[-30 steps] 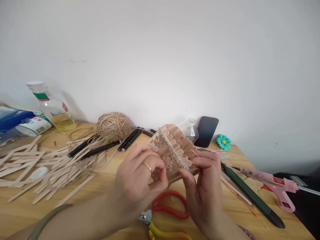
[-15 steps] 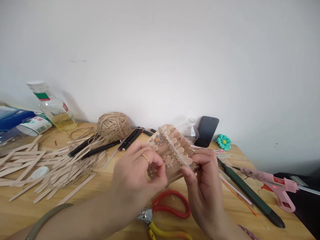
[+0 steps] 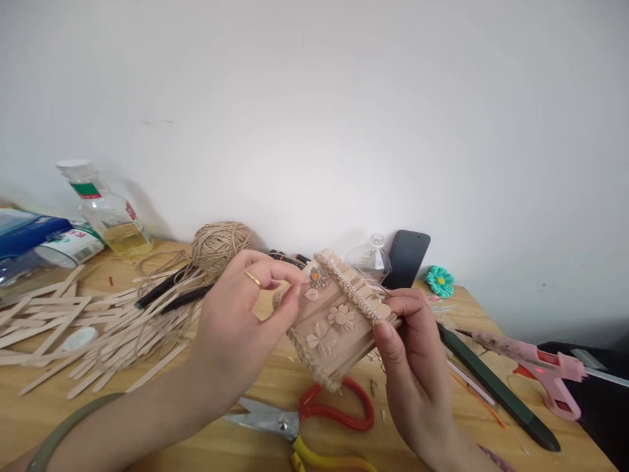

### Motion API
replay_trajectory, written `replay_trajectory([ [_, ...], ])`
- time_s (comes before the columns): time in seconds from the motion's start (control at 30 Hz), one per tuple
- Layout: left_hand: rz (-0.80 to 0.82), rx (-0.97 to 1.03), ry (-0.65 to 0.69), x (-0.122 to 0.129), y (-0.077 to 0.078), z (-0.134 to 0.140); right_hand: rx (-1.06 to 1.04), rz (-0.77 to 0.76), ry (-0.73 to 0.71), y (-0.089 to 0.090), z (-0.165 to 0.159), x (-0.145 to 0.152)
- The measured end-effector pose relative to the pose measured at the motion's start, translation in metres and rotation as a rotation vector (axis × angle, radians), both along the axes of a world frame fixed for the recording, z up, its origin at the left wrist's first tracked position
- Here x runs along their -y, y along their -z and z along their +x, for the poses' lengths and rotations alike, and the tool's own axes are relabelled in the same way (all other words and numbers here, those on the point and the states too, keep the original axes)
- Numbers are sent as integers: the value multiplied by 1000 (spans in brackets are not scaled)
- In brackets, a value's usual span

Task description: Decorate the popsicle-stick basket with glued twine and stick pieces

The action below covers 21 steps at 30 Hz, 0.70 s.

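Observation:
A small craft-stick box [image 3: 322,311] is held tilted above the table. Carved wooden flowers decorate its face, one with an orange centre, and braided cord trims its edges. My right hand [image 3: 413,354] grips its right corner, thumb in front and fingers behind. At the upper left of the face, my left hand [image 3: 250,314] has thumb and forefinger pinched together beside the orange-centred flower [image 3: 318,278]. Whatever sits between those fingertips is too small to make out. Below the box lie scissors [image 3: 337,403] with one red and one yellow handle.
Loose craft sticks [image 3: 105,344] and a twine ball [image 3: 221,246] cover the left side. Behind them stands a bottle [image 3: 115,223]. A phone [image 3: 407,259] leans on the wall near a clear glass bottle [image 3: 376,259]. To the right are a dark green tool [image 3: 498,387] and pink glue gun [image 3: 540,364].
My left hand has moved up and left, from the lower flowers to the orange-centred one. The box has turned to show more of its face, and my right hand has shifted slightly right.

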State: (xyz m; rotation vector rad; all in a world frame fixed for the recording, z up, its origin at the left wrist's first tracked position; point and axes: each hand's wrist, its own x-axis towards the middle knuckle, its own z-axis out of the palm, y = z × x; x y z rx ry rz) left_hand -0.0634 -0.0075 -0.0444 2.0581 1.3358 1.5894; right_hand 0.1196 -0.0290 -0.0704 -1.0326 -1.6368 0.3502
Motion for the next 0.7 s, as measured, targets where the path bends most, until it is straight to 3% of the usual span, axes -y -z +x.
replay_trajectory([
  [0.1, 47, -31, 4, -4, -3, -5, -11, -23, -12, 0, 0, 0],
  [0.23, 180, -119, 149, -8, -7, -6, -9, -39, -34, 0, 2, 0],
  [0.37, 200, -148, 276, -5, -9, -3, 3, -56, -74, 0, 3, 0],
  [0.47, 206, -138, 270, -5, -8, -4, 9, -64, -96, 0, 4, -1],
  [0.6, 88, 40, 174, -19, -3, -12, -66, -86, -126, 2, 6, -5],
  [0.7, -121, 370, 132, -35, 3, -15, -152, -105, -158, 6, 7, -9],
])
